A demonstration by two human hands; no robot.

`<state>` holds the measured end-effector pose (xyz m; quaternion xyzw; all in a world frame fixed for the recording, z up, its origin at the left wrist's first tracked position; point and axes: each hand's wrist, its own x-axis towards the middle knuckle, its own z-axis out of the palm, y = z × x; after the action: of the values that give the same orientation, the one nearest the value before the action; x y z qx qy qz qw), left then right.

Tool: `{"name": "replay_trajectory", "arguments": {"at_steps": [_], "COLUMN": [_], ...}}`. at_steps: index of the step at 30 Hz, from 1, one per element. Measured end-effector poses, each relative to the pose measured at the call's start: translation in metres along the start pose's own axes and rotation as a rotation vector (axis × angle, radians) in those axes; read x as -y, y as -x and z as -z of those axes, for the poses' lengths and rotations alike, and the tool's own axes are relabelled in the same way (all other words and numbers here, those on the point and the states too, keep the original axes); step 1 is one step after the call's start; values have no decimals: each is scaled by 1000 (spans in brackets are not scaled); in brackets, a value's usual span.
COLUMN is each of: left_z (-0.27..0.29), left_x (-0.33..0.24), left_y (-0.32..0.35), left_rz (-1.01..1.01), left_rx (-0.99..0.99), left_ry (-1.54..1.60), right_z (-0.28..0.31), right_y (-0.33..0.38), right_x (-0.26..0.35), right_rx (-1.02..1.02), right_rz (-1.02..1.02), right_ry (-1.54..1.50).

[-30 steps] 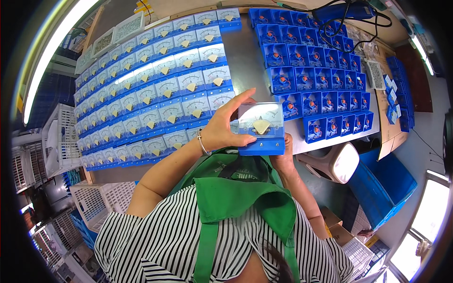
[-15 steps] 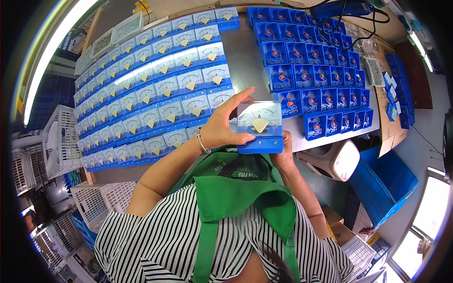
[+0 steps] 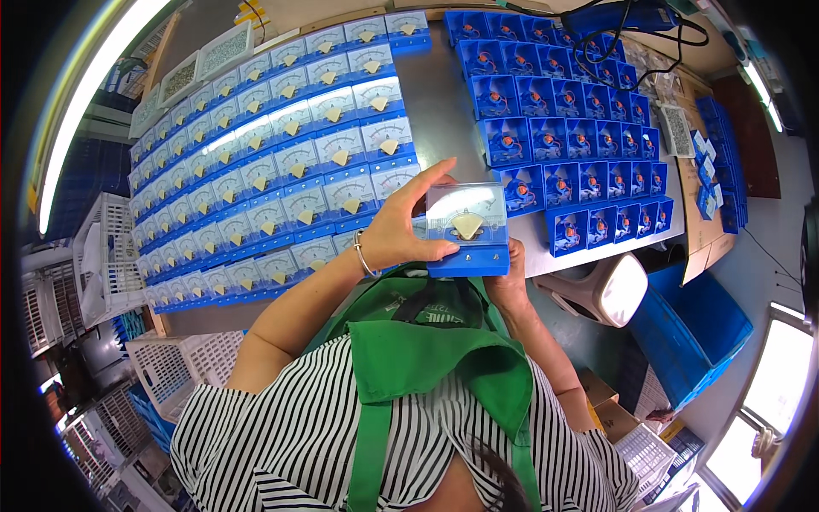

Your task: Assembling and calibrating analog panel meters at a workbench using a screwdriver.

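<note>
1. I stood in a cluttered workroom where a grey metal table (image 3: 429,98) stretched before one seated or standing person; I could not tell which.
2. On the table's left, slanted rows of blue-based meters with white dials under clear covers (image 3: 292,128) stood close together, each bearing a cream, fan-shaped piece.
3. On its right, across a bare strip of metal, stood rows of open-topped blue plastic boxes (image 3: 547,136) with orange-red parts and wiring inside.
4. One blue-and-white meter with a clear front and a cream fan-shaped piece (image 3: 467,227) was held up at the table's near edge, between the two groups, its dial facing the person.
5. The left hand (image 3: 401,229) was spread wide around the meter's left side, thumb on the lower front, forefinger reaching past the top corner.
6. The right hand (image 3: 508,277) was at the meter's lower right; its fingers were mostly hidden behind it, so I could not tell how far they were curled or whether they gripped.
7. The person wore a green apron (image 3: 426,363) over a black-and-white striped shirt (image 3: 273,439).
</note>
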<state>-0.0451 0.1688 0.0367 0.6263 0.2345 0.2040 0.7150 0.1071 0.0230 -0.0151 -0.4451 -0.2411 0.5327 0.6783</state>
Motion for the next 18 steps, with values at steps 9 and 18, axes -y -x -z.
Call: {"name": "replay_trajectory", "arguments": {"at_steps": [9, 18], "left_z": [1, -15], "left_x": [3, 31], "left_y": [2, -4], "left_rz": [-38, -279], "left_rx": [-22, 76], "left_ry": [-25, -507], "right_z": [1, 29], "right_y": [-1, -7], "right_x": [-4, 39], "right_rx": [-9, -153], "right_rz": [3, -298], "right_ry": [26, -94]}}
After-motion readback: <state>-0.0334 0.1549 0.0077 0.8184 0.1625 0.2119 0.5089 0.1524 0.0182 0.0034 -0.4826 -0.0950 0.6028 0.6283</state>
